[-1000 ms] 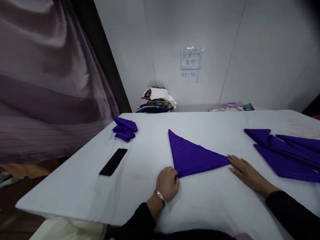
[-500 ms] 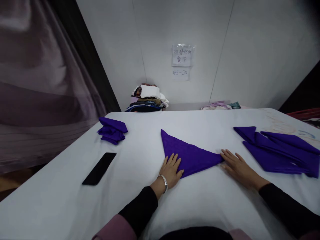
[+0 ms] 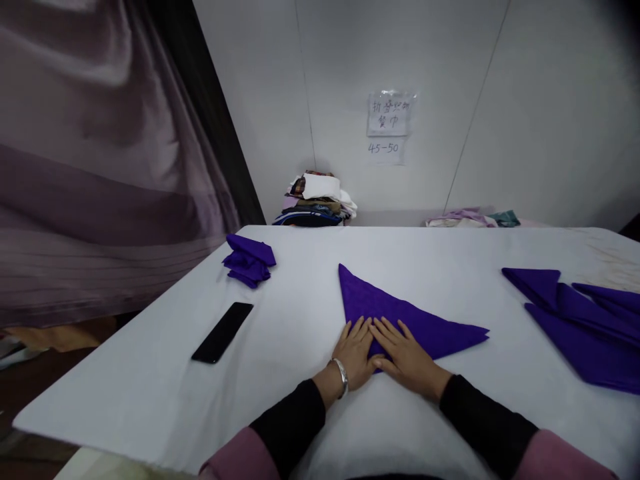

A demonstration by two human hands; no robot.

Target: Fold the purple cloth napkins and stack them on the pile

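A purple cloth napkin, folded into a triangle, lies flat on the white table in front of me. My left hand, with a silver bracelet at the wrist, rests flat on its near left edge, fingers stretched out. Beside it, my right hand lies palm down on the same cloth, fingers extended and the two hands touching. The napkin's near edge is partly hidden under both hands. Its right corner points out past my right hand and shows two layered tips.
More folded purple cloths lie at the right. A purple cloth bundle sits at the left, with a black phone-like slab nearer me. Behind the white table are a clothes pile and a wall sign.
My right hand has slid from the napkin's right corner leftward to meet my left hand. My left hand stays on the cloth. The view has turned slightly left.
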